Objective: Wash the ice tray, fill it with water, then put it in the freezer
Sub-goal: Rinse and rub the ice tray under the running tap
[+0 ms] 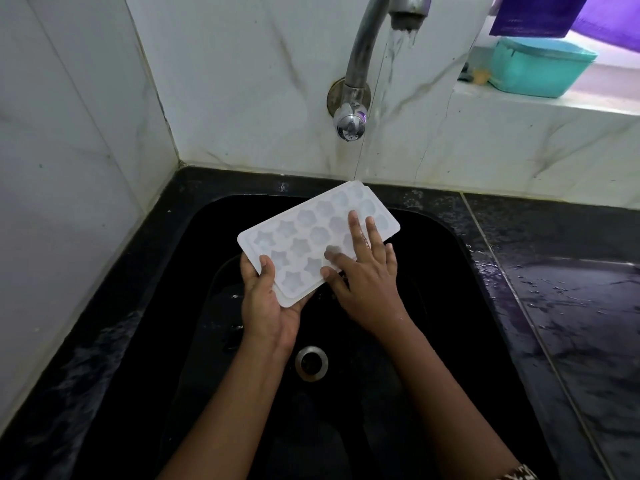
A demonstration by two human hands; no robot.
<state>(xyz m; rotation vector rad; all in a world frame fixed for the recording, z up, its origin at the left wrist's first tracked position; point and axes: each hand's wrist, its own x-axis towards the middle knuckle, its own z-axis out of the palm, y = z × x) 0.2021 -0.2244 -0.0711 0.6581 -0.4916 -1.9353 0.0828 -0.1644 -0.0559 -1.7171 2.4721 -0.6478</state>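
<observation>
Over the black sink point(433, 244), the left hand point(268, 306) grips the ice tray point(304, 237) by its near corner; the right hand point(363, 271) lies spread flat across it. The tap point(367, 46) runs beside a teal tub point(540, 65) on the ledge.

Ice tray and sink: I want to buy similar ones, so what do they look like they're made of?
The ice tray looks like milky, semi-translucent plastic or silicone: its star-shaped and rounded cups are softly moulded with a matte sheen. Which of the two, the picture leaves open. The sink looks like glossy black stone or a stone-like composite, matching the speckled black counter around it. Its drain ring is shiny metal.
</observation>
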